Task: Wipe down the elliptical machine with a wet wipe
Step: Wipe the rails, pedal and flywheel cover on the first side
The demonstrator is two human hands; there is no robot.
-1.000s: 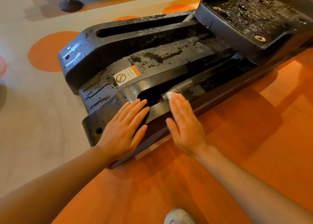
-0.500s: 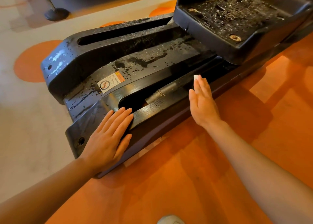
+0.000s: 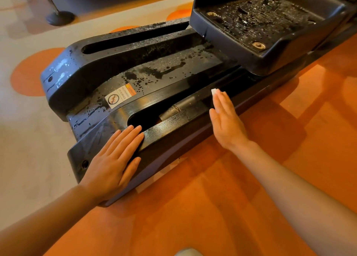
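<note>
Fingers of the right hand lie straight and together, pressing a white wet wipe flat against the near rail of the elliptical machine; only a small corner of the wipe shows past the fingertips. The left hand rests palm-down on the rear end of the same rail, its fingers extended and loosely spread, their tips at the edge of a long slot cut into the black housing. A metal shaft is visible inside that slot, between the two hands. Water droplets and dark wet streaks cover the machine's centre panel, where a warning sticker reading "No stepping on surface" is fixed. A black foot pedal, also beaded with water, sits raised at the upper right. The machine stands on a floor of orange and pale beige with orange circles. A round black stand base sits at the upper left.
</note>
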